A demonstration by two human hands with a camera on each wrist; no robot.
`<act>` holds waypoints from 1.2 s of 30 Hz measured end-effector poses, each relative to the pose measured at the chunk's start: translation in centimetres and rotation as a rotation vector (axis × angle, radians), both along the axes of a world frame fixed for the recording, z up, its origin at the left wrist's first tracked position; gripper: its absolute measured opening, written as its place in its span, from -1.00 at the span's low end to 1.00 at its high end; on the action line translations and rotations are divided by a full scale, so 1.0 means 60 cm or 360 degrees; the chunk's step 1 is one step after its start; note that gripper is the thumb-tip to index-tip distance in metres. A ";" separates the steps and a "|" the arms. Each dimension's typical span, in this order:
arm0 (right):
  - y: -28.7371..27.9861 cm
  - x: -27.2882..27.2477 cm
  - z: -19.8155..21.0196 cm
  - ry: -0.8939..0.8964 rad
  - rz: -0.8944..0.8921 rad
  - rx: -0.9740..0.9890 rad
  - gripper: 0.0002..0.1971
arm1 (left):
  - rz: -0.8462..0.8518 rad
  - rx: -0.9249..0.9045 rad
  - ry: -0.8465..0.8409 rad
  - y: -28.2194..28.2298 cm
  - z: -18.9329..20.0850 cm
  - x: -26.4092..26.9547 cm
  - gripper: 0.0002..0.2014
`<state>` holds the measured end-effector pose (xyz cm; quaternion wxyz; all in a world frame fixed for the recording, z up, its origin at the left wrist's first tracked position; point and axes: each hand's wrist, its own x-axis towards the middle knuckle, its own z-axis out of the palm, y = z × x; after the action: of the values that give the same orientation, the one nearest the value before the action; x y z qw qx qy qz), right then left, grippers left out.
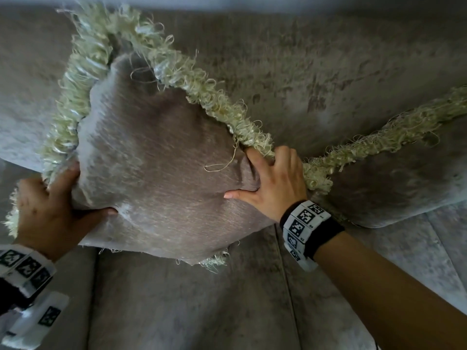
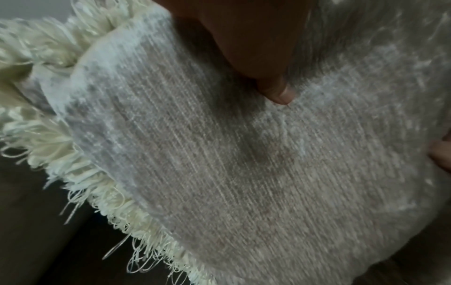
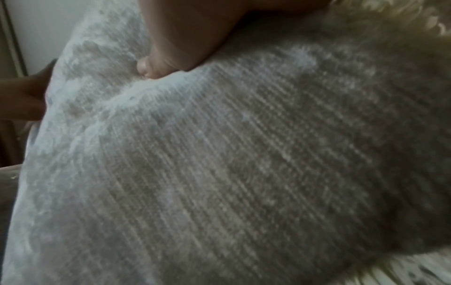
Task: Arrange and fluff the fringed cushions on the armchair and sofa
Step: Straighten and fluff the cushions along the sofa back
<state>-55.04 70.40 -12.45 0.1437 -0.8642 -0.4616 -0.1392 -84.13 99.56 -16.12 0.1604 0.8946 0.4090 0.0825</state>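
A grey-taupe cushion (image 1: 156,168) with a cream fringe (image 1: 202,94) stands tilted on a corner above the sofa seat (image 1: 192,304). My left hand (image 1: 50,208) grips its left corner, thumb (image 2: 278,90) pressed into the front face (image 2: 244,173), the other fingers hidden behind. My right hand (image 1: 270,180) grips the right corner, thumb (image 3: 156,67) on the fabric (image 3: 219,173) and fingers curled over the fringed edge. A second fringed cushion (image 1: 394,178) leans against the sofa back at the right, just behind my right hand.
The grey velvet sofa back (image 1: 303,72) fills the upper view. A seam (image 1: 288,286) between two seat cushions runs down below the held cushion. Bare seat lies under and in front of both hands.
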 end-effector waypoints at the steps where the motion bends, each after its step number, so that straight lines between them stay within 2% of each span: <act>1: -0.003 0.009 0.005 0.0035 -0.0010 -0.0008 -0.05 | 0.0050 -0.0077 0.0005 0.004 -0.005 0.001 0.01; 3: -0.001 0.008 0.000 0.0084 -0.0011 -0.0035 -0.03 | 0.0040 -0.0059 -0.0040 -0.001 -0.001 0.000 0.00; 7: 0.007 0.008 -0.020 0.0198 -0.0052 -0.0140 0.01 | -0.0060 0.0232 -0.0192 -0.029 0.012 0.033 -0.03; 13: 0.017 0.005 -0.042 0.0306 -0.0133 -0.0246 0.10 | -0.0200 0.0355 -0.0079 -0.013 0.011 0.048 0.03; 17: 0.007 0.001 -0.037 0.0243 -0.0155 -0.0222 0.13 | -0.0205 0.0399 -0.0015 -0.004 0.022 0.025 0.08; 20: -0.002 -0.007 -0.021 0.0140 -0.0054 -0.0035 0.10 | -0.0293 0.0534 -0.0172 -0.022 0.052 0.016 0.00; 23: 0.003 -0.022 0.007 0.0062 0.0130 0.0175 -0.03 | -0.0450 0.0663 -0.0357 -0.038 0.081 0.023 -0.11; 26: 0.031 -0.041 0.031 0.0041 0.0351 0.0143 -0.16 | -0.0650 0.0705 -0.0416 -0.048 0.095 0.053 -0.14; 28: 0.051 -0.049 0.034 0.0079 0.0368 -0.0035 -0.16 | -0.0715 0.0661 -0.0354 -0.053 0.095 0.076 -0.13; 31: 0.063 -0.050 0.020 0.0190 0.0186 -0.0294 -0.08 | -0.0661 0.0575 -0.0170 -0.052 0.084 0.094 -0.11; 36: 0.069 -0.047 0.018 0.0207 -0.0005 -0.0522 -0.03 | -0.0580 0.0582 0.0132 -0.047 0.080 0.097 -0.07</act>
<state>-57.87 74.54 -11.36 0.0300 -0.8840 -0.4664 -0.0061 -78.31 96.72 -11.30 -0.0088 0.9702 0.2256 0.0881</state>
